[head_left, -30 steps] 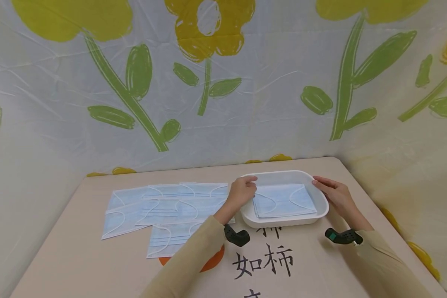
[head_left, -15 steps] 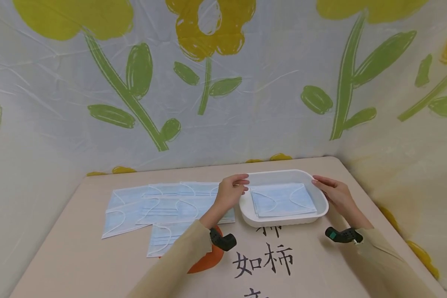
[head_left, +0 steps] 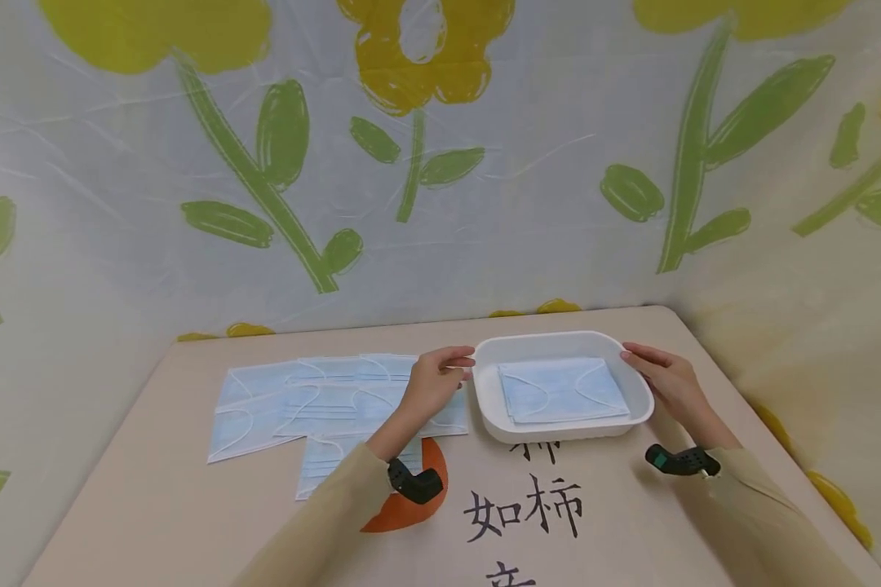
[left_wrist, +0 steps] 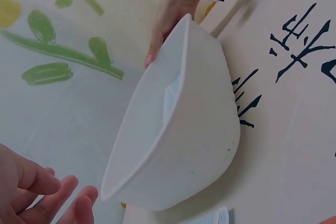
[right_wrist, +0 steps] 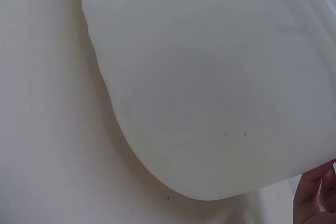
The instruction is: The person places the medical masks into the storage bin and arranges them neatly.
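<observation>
Right hand point(head_left: 671, 387): grip closed on the rim, thumb and fingers pinching the right end of a white, round-cornered, oblong plastic tray point(head_left: 573, 433). Left hand point(head_left: 436, 379): grip part open, fingers bent and spread, nothing held; fingertips just beside the left rim, with a small gap in the left wrist view. Key relation: tray lies between the hands, long axis running roughly left to right, hand to hand; right in contact, left just off. Whether the tray's base bears fully on the pale beige surface point(head_left: 154, 489), cannot tell.

Nearest: beige left sleeve point(head_left: 323, 514), crossing the front edge of the mask group. Next, black brush-style characters point(head_left: 539, 505) and an orange patch point(head_left: 407, 515), both in front of the tray. Left of the tray: overlapping pale-blue pleated masks with white ear loops point(head_left: 330, 403), spread flat. Inside the tray: a neat mask stack point(head_left: 561, 391), also lengthwise. Farthest: white flower-printed sheet point(head_left: 514, 204).
</observation>
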`<state>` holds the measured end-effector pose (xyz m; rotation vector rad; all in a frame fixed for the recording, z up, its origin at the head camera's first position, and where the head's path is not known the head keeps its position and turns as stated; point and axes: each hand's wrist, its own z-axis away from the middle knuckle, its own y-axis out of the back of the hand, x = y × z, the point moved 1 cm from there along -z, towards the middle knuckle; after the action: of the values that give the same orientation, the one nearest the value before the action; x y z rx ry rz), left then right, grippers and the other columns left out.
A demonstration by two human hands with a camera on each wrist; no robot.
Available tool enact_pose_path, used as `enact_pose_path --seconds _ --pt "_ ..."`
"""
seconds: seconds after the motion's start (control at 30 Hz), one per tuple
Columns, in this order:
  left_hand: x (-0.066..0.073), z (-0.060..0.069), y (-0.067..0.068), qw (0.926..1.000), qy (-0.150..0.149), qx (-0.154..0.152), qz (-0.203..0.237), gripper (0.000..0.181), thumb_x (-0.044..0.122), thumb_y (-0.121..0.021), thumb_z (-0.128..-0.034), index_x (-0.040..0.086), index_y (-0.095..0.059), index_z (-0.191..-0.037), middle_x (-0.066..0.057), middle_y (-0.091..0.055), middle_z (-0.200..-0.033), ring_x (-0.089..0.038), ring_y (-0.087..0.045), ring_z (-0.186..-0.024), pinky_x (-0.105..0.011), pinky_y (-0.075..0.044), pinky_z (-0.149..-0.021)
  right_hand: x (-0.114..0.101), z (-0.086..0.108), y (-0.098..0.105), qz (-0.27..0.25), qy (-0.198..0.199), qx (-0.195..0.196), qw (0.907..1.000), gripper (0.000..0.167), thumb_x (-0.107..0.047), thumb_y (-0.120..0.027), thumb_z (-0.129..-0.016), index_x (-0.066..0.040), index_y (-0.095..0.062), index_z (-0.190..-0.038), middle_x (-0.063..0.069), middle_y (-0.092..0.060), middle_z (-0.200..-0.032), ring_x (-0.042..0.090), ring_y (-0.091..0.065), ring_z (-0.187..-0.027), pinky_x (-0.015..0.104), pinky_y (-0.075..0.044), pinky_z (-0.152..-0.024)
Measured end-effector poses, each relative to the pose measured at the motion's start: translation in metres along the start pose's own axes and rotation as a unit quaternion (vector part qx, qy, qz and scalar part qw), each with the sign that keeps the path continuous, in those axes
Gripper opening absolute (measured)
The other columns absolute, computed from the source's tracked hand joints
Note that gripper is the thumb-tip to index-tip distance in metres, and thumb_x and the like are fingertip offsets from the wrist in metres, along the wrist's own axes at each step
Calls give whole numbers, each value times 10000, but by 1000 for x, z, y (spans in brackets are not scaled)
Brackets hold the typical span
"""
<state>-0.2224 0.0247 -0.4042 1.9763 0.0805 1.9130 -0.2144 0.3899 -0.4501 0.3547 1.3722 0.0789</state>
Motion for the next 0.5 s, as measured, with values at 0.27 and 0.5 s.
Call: enact_pose_path --seconds 0.27,0.5 --pt "-11 16 27 9997 -137 93 -185 351 11 -509 -920 76 -631 -1242 -141 -691 -1133 -243 -690 -922 -290 -572 -774 -1 3 1 -183 -111 9 9998 649 -414 -666 -879 -47 -498 -1387 -328 -535 -870 -144 -548 -818 69 -502 -724" --pt "-27 31 56 9993 -89 291 -235 354 -5 -533 -907 55 -627 -1243 -180 -685 -1128 -332 -679 -945 -299 -564 -742 -3 2 1 -220 -99 -34 9997 620 -406 -665 -881 -62 -516 -1374 -327 -548 -871 -143 -553 -813 71 -505 -716"
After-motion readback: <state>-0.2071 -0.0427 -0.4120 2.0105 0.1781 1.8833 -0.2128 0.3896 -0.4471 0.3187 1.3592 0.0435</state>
